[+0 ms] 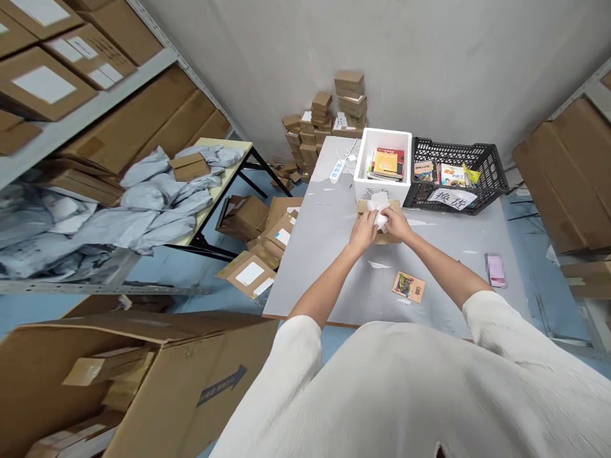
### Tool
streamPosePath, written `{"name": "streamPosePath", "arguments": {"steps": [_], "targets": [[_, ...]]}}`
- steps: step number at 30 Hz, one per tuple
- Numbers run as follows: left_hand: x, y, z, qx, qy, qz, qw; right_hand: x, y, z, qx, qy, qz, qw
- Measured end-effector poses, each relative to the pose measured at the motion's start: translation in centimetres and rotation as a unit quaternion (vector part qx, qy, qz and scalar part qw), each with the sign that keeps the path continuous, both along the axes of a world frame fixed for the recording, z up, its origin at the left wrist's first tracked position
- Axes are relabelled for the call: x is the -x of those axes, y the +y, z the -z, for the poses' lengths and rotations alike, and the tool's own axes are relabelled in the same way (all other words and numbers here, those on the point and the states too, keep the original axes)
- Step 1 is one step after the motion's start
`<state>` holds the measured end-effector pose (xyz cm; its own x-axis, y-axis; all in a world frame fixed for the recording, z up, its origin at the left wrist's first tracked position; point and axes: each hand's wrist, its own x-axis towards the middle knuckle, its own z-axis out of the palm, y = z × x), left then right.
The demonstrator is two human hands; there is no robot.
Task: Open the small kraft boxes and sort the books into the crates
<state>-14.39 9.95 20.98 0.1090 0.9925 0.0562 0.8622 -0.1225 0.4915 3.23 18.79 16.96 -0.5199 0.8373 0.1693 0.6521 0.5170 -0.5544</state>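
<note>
Both hands are over a small open cardboard box [386, 238] on the grey table. My left hand [365, 230] grips one side of a piece of crumpled white paper [380, 205], its fingers curled. On the other side, my right hand [396, 222] pinches the same paper. The paper sits in or just above the box opening; the hands hide exactly how deep. Nearer to my body lies a small book with a colourful cover [409, 287], flat on the table [344, 254] and apart from both hands.
Behind the cardboard box stand a white bin [359, 166] of books and a black crate [491, 184] of books. A power strip [337, 171] lies back left, a phone-like pink object [496, 270] at right. Cartons [251, 273] crowd the floor; grey parcels [157, 191] cover a side table.
</note>
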Motion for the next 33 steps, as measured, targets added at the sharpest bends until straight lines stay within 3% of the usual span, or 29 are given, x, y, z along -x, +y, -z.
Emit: {"name": "streamPosePath", "arguments": {"steps": [7, 12, 16, 20, 26, 33], "targets": [[0.1, 1.9, 3.4, 0.071, 0.067, -0.042, 0.994, -0.1, -0.1, 3.2, 0.114, -0.059, -0.021, 0.992], [-0.1, 3.1, 5.2, 0.118, 0.066, -0.068, 0.988, -0.7, -0.6, 4.0, 0.111, -0.096, -0.027, 0.989], [-0.3, 3.7, 6.1, 0.165, 0.049, -0.051, 0.984, -0.6, -0.6, 4.8, 0.121, -0.152, -0.047, 0.980], [0.0, 3.5, 6.1, 0.157, 0.050, -0.051, 0.985, -0.5, -0.9, 5.3, 0.138, -0.191, -0.067, 0.969], [0.2, 2.1, 5.3, 0.093, 0.038, -0.048, 0.994, -1.7, -1.6, 4.5, 0.093, -0.154, -0.065, 0.982], [-2.6, 0.6, 4.4, 0.037, 0.007, 0.031, 0.999, -6.6, -2.7, 3.3, 0.048, -0.081, -0.024, 0.995]]}}
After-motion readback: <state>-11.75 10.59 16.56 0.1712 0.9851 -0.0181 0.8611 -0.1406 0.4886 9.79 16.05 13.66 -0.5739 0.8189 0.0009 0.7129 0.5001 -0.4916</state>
